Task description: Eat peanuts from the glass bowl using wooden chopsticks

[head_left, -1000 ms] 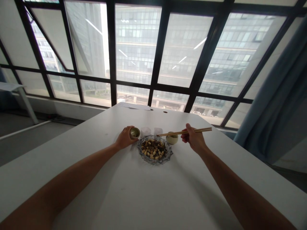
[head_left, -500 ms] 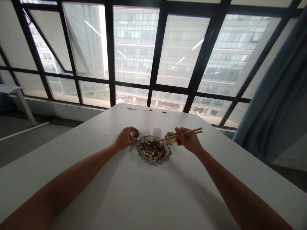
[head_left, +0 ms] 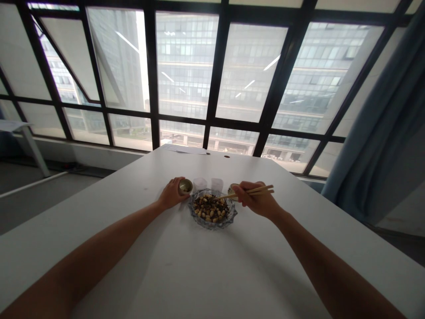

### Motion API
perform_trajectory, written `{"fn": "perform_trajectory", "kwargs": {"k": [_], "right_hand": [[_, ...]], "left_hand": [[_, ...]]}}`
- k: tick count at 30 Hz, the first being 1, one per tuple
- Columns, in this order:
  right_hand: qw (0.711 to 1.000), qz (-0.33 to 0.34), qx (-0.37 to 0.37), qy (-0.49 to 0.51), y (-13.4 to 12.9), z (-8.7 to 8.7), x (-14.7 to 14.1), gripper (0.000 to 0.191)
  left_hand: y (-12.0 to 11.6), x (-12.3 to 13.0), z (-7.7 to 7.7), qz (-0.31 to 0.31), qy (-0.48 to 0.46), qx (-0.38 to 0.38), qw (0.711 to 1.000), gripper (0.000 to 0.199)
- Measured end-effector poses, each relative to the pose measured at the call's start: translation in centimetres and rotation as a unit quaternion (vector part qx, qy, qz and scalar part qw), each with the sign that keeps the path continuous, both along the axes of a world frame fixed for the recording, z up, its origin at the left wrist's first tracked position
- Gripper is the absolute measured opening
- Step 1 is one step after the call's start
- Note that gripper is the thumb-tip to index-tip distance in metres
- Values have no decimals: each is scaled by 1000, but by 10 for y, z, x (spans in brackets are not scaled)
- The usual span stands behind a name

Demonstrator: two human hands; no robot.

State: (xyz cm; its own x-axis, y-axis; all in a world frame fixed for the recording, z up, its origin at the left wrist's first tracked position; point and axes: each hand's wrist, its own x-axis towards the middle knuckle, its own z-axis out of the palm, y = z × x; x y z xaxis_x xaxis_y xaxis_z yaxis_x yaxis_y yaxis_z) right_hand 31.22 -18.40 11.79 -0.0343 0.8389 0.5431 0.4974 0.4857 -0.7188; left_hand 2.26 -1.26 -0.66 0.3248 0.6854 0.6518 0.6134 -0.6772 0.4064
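Observation:
A scalloped glass bowl point(head_left: 213, 225) stands mid-table, filled with pale nuts and dark seeds or leaves, too small to tell. My left hand point(head_left: 171, 193) is closed round a small greenish cup point(head_left: 185, 186) tilted at the bowl's left, with a little something inside. My right hand point(head_left: 254, 198) grips a pair of wooden chopsticks point(head_left: 262, 190), whose tips are among the bowl's contents. Partly behind my right hand is a second small cup point(head_left: 233, 192). Two clear, whitish cups point(head_left: 200, 184) point(head_left: 217, 184) stand just beyond the bowl.
The white table point(head_left: 186, 270) reaches toward the large windows. Papers point(head_left: 186, 149) and a small brown disc point(head_left: 226, 156) lie at its far end. A blue curtain point(head_left: 372, 146) hangs at the right, and another table point(head_left: 15, 126) stands at the far left.
My right hand has moved slightly left and down, and the chopstick tips have shifted left, further over the bowl's contents. My left hand and its cup look almost unchanged.

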Motion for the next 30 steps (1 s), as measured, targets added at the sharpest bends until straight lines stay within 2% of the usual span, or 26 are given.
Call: {"fn": "perform_trajectory", "kwargs": {"k": [3,6,9,14,17,21,23,26,28,30], "right_hand": [[996,2,-23,89,3,5,1,54],[973,-6,-54,226,7,11,1,57],[958,8,-83,273,8,14,3,58],[980,-28,-37,193,4,13,2,59],[990,-33,-12,137,1,11,0,59],[993,-39,7,113,1,9,1,58],[993,-49,19,110,4,8,5,57],[990,-73,49,109,10,6,14,55],[987,-91,70,110,14,4,20,54],[985,-105,84,110,18,0,26,54]], "left_hand": [[1,0,-1,0,1,5,1000,67],[3,0,-3,1,0,10,1000,67],[6,0,-6,1,-3,11,1000,67],[8,0,-7,21,-19,-8,1000,70],[10,0,-10,48,-38,-46,997,72],[18,-5,-13,72,-69,-103,990,78],[22,-7,-8,74,-68,-114,988,81],[26,3,12,85,-32,-81,993,80],[27,22,30,69,19,-27,997,76],[29,49,46,23,84,-6,996,75]]}}
